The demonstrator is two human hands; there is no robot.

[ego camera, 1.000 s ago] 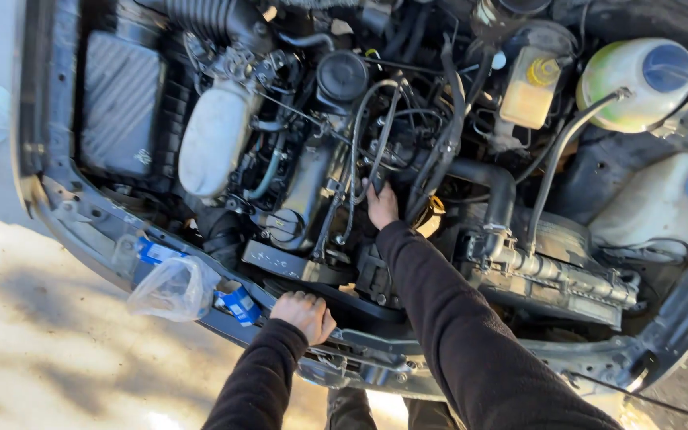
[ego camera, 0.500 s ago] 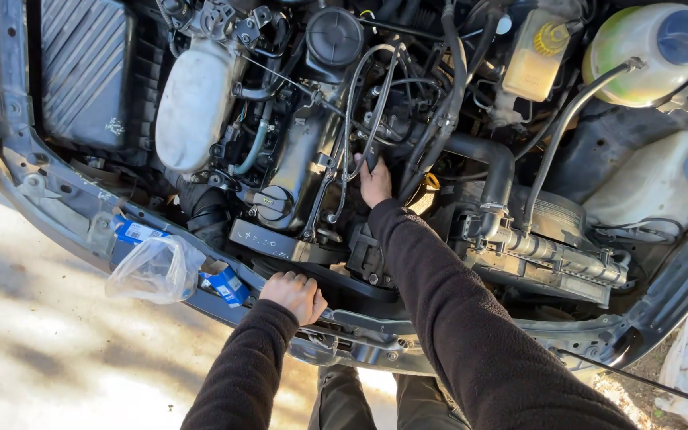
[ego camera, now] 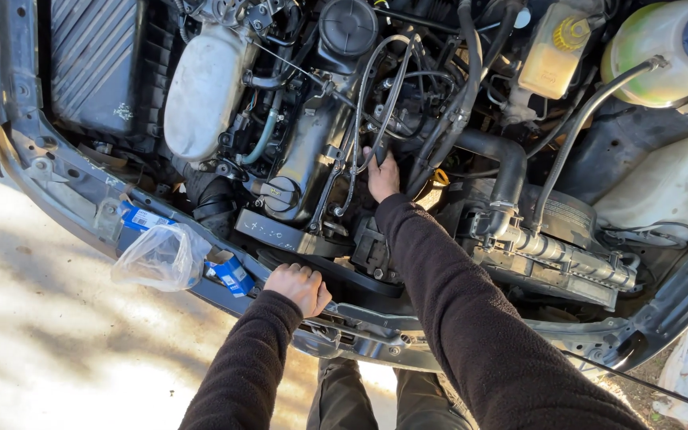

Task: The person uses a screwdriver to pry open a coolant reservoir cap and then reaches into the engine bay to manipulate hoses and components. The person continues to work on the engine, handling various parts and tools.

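A clear plastic bag (ego camera: 161, 256) lies beside a blue-and-white box (ego camera: 231, 275) on the front crossmember, with a yellow-capped reservoir (ego camera: 555, 52) behind.

The right hand (ego camera: 381, 177) reaches among engine hoses (ego camera: 455, 119), while the left hand (ego camera: 299, 287) rests on the front crossmember (ego camera: 360, 338).

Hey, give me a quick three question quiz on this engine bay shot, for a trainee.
1. True or false: the right hand reaches in among the black ignition cables.
2. Where does the left hand rest? A) on the grey metal front edge of the engine bay, B) on the yellow-capped translucent fluid reservoir, C) on the crumpled clear plastic bag.
3. Fill in: the bag lies beside small ____ cardboard boxes.

Key: 1 true; 2 A; 3 blue.
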